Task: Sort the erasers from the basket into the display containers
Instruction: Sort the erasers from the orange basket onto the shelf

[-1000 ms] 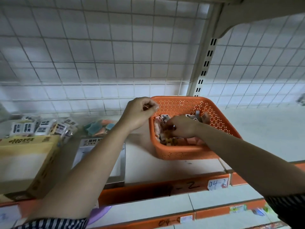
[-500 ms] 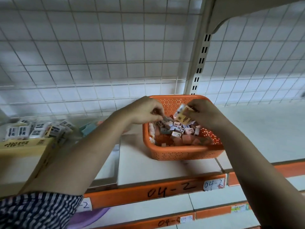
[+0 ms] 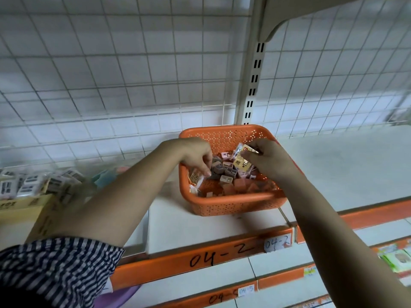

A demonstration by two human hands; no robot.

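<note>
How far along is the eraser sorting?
Some wrapped erasers already sit in the yellow display box at left. The right hand pinches a yellow-wrapped eraser above the orange basket; the left hand reaches into the eraser pile inside. That pile looks large, so most sorting remains.

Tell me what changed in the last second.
The left hand came down into the orange basket, fingers now among the erasers. The right hand rose out of the pile, pinching a yellow packet above it. The basket stayed on the shelf.
</note>
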